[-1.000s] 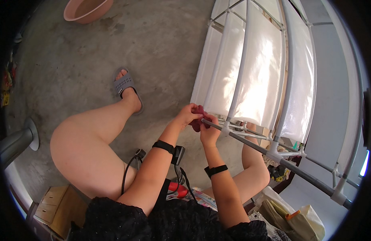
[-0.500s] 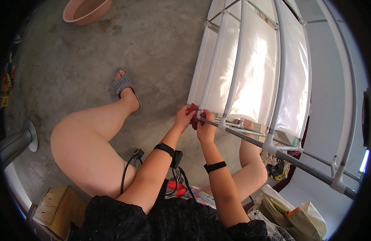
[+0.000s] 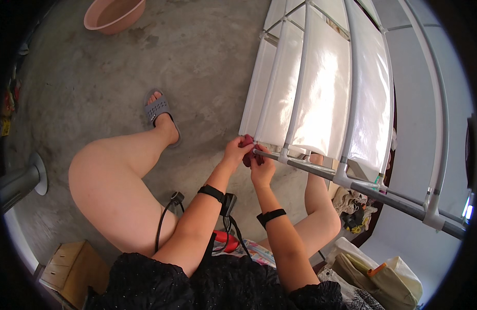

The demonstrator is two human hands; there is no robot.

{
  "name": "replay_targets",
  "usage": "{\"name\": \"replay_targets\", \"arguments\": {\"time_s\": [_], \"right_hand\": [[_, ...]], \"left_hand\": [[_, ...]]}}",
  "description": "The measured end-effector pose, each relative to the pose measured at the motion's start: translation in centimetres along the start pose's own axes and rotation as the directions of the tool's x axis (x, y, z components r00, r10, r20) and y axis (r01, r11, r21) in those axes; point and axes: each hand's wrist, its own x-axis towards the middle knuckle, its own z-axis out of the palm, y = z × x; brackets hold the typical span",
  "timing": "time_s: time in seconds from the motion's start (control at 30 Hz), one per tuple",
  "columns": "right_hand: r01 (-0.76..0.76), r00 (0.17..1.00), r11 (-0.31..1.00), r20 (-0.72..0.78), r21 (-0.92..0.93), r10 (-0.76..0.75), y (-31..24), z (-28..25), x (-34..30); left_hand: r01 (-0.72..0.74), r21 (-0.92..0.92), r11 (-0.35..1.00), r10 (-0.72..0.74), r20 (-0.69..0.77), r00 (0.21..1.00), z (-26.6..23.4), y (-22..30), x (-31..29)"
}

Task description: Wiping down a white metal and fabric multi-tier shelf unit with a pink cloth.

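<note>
A dark red cloth (image 3: 247,140) is pinched between my two hands at the near left corner of a tube-frame rack (image 3: 305,166). My left hand (image 3: 236,152) is closed on the cloth just left of the corner joint. Fingers bent, my right hand (image 3: 262,171) presses the cloth from below, close to the end of the grey tube. White fittings join the rack's tubes, and glossy white sheets (image 3: 321,103) stretch between them. Part of the cloth is hidden behind my fingers and the joint.
A pink basin (image 3: 112,26) sits on the concrete floor (image 3: 207,62) at the far left. Near left are a small wooden drawer box (image 3: 75,271) and a grey post on a round base (image 3: 39,173). Beige bags (image 3: 378,274) lie at lower right, by a pile of small items (image 3: 354,209).
The rack has shifted slightly to the left and tilted a little. My right hand has slid slightly down and left, under the tube end. My left hand stays on the cloth.
</note>
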Motion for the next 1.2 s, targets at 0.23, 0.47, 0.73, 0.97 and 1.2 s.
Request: {"name": "replay_targets", "arguments": {"time_s": [0.23, 0.47, 0.73, 0.97, 1.2], "right_hand": [[-0.060, 0.991, 0.997, 0.118, -0.040, 0.065, -0.2, -0.9, 2.1], [-0.134, 0.985, 0.989, -0.119, -0.063, 0.126, -2.3, 2.1, 0.3], [-0.402, 0.915, 0.915, -0.043, -0.039, 0.401, -0.7, 1.4, -4.7], [-0.453, 0.889, 0.891, 0.088, 0.031, 0.449, 2.5, 3.0, -3.6], [-0.404, 0.856, 0.894, 0.423, 0.192, 0.296, 8.3, 6.0, -0.4]], "left_hand": [[-0.153, 0.529, 0.835, 0.154, 0.042, 0.987, 1.0, 2.9, 0.9], [-0.098, 0.458, 0.883, 0.287, -0.363, 0.886, -1.2, -4.8, -0.8], [0.133, 0.439, 0.888, 0.202, -0.635, 0.745, -0.6, -4.9, -1.8], [-0.162, 0.243, 0.956, 0.248, -0.385, 0.889, -0.6, -3.4, 0.3], [-0.027, 0.487, 0.873, 0.187, -0.283, 0.941, -2.2, -6.0, 3.2]]}}
